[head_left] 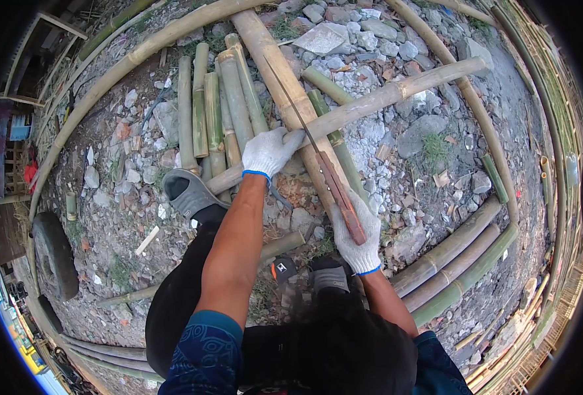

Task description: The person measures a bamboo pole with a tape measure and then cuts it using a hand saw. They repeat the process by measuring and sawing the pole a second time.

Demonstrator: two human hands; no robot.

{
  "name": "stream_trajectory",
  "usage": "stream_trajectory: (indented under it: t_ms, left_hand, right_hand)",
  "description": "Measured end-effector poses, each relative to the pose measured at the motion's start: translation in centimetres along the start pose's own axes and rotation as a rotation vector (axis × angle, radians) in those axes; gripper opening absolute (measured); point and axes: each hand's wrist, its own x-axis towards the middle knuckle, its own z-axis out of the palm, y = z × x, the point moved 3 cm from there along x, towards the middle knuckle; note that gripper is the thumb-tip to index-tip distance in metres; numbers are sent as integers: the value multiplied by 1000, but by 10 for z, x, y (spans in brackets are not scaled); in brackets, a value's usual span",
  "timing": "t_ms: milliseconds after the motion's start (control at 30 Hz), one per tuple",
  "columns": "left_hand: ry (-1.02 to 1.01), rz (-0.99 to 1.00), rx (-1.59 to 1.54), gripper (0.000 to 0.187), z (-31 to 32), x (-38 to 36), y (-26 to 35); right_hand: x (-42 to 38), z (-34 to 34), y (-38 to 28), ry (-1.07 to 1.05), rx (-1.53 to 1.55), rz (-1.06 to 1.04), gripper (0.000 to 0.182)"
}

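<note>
My left hand (270,155), in a white knit glove with a blue cuff, grips a bamboo pole (397,91) that lies slantwise across a thicker bamboo pole (272,62). In my right hand (358,230), gloved the same way, is the wooden handle of a hand saw (335,187). Its thin dark blade rests against the slanting pole, just right of my left fingers, and points away from me. My left shoe (189,192) is beside the near end of the held pole.
Several cut bamboo pieces (211,112) lie side by side at the left. More bamboo poles (459,260) are stacked at the lower right. Broken concrete (322,39) and stones cover the ground. An old tire (54,255) stands at far left, and a tape measure (283,269) lies near my feet.
</note>
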Motion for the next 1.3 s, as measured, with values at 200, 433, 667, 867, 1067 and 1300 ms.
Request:
stream_trajectory:
  t_ms: [200, 433, 667, 867, 1067, 1300]
  left_hand:
    - [-4, 4, -3, 67, 3, -2, -3]
    - [54, 17, 23, 60, 5, -6, 4]
    - [37, 24, 46, 62, -1, 3, 1]
    - [43, 5, 18, 63, 3, -2, -3]
    - [110, -7, 55, 58, 6, -6, 6]
    - [130, -5, 75, 63, 2, 8, -2]
  right_hand:
    - [-112, -79, -5, -34, -278, 258, 45]
    - [30, 7, -11, 72, -215, -227, 43]
    - [19, 7, -7, 35, -239, -197, 44]
    - [-114, -75, -2, -19, -239, 248, 47]
    - [22, -6, -23, 12, -197, -107, 43]
    - [4, -6, -11, 46, -141, -126, 39]
